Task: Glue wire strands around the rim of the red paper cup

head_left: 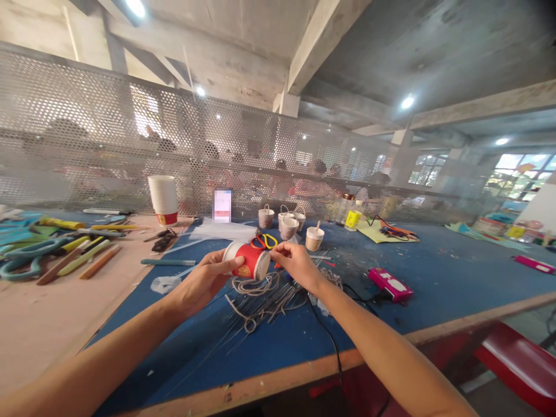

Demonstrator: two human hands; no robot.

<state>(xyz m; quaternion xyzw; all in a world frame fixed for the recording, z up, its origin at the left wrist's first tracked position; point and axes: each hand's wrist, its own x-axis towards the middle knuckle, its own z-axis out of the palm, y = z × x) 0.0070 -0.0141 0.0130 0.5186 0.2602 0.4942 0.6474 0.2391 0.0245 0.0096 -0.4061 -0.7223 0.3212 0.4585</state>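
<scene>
A red and white paper cup [251, 262] lies on its side in my left hand [211, 273], whose fingers and thumb wrap round it. Its base end points right, toward my right hand [295, 263]. The fingertips of that hand are pinched together beside the cup's base; what they hold, if anything, is too small to make out. Below both hands lie coils of grey-brown cord [256, 285] and a bundle of thin wires [273, 304]. Scissors with red and yellow handles [266, 241] rest just behind the cup.
Several small cord-wrapped cups [289, 228] stand behind my hands. A stack of paper cups [163, 197] and a phone [222, 206] stand against the perforated metal screen [243, 139]. Tools and blue-handled scissors [21, 267] lie left. A magenta box [391, 284] and black cable [325, 330] lie right.
</scene>
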